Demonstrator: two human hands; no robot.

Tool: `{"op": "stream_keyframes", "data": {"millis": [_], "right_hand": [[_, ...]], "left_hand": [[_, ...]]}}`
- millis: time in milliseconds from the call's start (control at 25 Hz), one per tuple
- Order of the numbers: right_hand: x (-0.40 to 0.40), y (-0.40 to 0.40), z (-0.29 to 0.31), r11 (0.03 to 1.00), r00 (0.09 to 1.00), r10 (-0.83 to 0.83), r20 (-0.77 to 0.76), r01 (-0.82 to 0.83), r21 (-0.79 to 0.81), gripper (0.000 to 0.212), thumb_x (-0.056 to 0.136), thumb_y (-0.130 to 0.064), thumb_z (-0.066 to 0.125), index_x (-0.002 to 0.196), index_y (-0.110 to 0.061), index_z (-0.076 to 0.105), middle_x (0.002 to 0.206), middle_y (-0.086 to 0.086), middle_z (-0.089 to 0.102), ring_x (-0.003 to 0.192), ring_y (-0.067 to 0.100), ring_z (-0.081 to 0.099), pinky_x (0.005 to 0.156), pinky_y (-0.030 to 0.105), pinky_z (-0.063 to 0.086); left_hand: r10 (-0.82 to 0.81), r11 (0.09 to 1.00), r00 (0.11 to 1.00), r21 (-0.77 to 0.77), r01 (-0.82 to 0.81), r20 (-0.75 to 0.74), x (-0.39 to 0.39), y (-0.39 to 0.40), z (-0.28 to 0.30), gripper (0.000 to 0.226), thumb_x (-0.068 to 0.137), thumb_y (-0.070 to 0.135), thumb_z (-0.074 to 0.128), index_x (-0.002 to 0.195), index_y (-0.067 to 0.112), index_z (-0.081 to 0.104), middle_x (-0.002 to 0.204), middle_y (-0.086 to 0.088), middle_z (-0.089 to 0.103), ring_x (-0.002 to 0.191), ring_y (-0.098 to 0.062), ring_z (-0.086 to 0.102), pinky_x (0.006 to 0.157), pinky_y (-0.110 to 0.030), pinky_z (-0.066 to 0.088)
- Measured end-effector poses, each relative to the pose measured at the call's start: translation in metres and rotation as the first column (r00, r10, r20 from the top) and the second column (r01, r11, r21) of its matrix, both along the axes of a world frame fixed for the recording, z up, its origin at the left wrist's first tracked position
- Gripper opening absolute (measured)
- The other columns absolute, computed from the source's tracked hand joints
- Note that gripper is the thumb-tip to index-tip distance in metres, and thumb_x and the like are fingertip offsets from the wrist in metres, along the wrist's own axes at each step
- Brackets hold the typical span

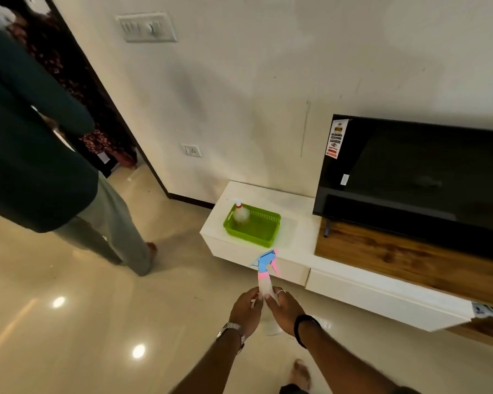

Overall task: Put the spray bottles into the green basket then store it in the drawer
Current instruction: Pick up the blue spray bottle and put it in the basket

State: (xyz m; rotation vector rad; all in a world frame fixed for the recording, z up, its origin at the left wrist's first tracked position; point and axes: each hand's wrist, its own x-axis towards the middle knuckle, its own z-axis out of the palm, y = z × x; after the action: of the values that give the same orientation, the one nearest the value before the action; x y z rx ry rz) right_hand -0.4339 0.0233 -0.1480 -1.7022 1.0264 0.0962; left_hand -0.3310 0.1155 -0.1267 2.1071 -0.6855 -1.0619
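Both hands, left hand (245, 308) and right hand (285, 309), gripping the blue-and-pink spray bottle (265, 275) upright before the cabinet's front edge, green basket (252, 225) sitting near the cabinet's (271, 194) left end, holding a red-collared spray bottle (240, 214)

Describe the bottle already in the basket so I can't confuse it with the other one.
Left of the TV, a green basket sits on the white cabinet. The bottle stands upright in its far-left corner. It has a white sprayer and red collar; the held bottle has a blue-and-pink sprayer.
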Motion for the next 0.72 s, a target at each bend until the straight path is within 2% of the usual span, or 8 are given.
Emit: {"op": "stream_keyframes", "data": {"millis": [120,200,280,360,440,560,720], "right_hand": [[0.023,-0.040,0.000,1.000,1.000,0.028,0.009,-0.028,0.010,0.045,0.101,-0.046,0.043,0.135,-0.018,0.057,0.128,0.009,0.064,0.114,0.024,0.061,0.090,0.031,0.045],[0.037,-0.065,0.000,0.999,0.999,0.041,-0.008,-0.041,0.027,0.049,0.100,-0.050,0.044,0.132,-0.016,0.058,0.126,0.009,0.066,0.112,0.026,0.062,0.089,0.033,0.046],[0.050,-0.086,0.003,0.998,0.997,0.050,-0.051,-0.048,0.048,0.052,0.099,-0.054,0.042,0.131,-0.016,0.057,0.127,0.010,0.065,0.112,0.028,0.062,0.084,0.032,0.043],[0.062,-0.103,0.001,0.995,0.993,0.067,-0.094,-0.059,0.083,0.055,0.100,-0.056,0.039,0.136,-0.017,0.053,0.133,0.010,0.063,0.117,0.029,0.060,0.084,0.031,0.040],[0.074,-0.121,-0.005,0.992,0.983,0.094,-0.155,-0.079,0.103,0.061,0.099,-0.059,0.036,0.142,-0.017,0.048,0.139,0.011,0.059,0.124,0.030,0.057,0.089,0.033,0.041],[0.096,-0.143,-0.019,0.991,0.974,0.093,-0.209,-0.071,0.111,0.068,0.099,-0.062,0.033,0.147,-0.015,0.042,0.144,0.012,0.055,0.130,0.031,0.054,0.101,0.038,0.042],[0.131,-0.169,-0.030,0.993,0.970,0.033,-0.241,-0.004,0.121,0.066,0.099,-0.060,0.034,0.142,-0.012,0.046,0.142,0.014,0.057,0.127,0.031,0.056,0.105,0.042,0.044]], "left_hand": [[0.024,1.000,0.999,-0.015,-0.025,-0.027,0.021,-0.036,0.004,0.029,0.101,0.030,0.048,0.103,0.050,0.068,0.107,0.018,0.073,0.102,-0.004,0.067,0.089,-0.024,0.052],[0.044,0.999,0.999,-0.007,-0.045,-0.025,0.035,-0.061,0.003,0.031,0.101,0.027,0.049,0.097,0.052,0.067,0.101,0.022,0.072,0.097,-0.001,0.066,0.084,-0.020,0.050],[0.074,0.997,0.996,0.006,-0.074,-0.054,0.047,-0.082,0.003,0.027,0.101,0.025,0.049,0.110,0.039,0.070,0.110,0.012,0.072,0.105,-0.011,0.066,0.093,-0.029,0.052],[0.084,0.996,0.993,0.031,-0.082,-0.078,0.060,-0.097,-0.003,0.027,0.100,0.026,0.050,0.119,0.031,0.070,0.116,0.006,0.071,0.109,-0.017,0.065,0.094,-0.030,0.052],[0.062,0.996,0.994,0.070,-0.055,-0.092,0.075,-0.115,-0.012,0.029,0.100,0.027,0.052,0.123,0.027,0.069,0.122,0.002,0.069,0.114,-0.018,0.064,0.093,-0.029,0.051],[0.043,0.992,0.991,0.123,-0.027,-0.127,0.102,-0.139,-0.025,0.036,0.100,0.030,0.054,0.133,0.020,0.063,0.133,-0.003,0.064,0.122,-0.020,0.061,0.100,-0.033,0.051],[0.008,0.989,0.982,0.147,0.020,-0.188,0.144,-0.170,-0.037,0.037,0.099,0.026,0.057,0.134,0.016,0.062,0.136,-0.007,0.063,0.125,-0.023,0.060,0.107,-0.038,0.049]]}}
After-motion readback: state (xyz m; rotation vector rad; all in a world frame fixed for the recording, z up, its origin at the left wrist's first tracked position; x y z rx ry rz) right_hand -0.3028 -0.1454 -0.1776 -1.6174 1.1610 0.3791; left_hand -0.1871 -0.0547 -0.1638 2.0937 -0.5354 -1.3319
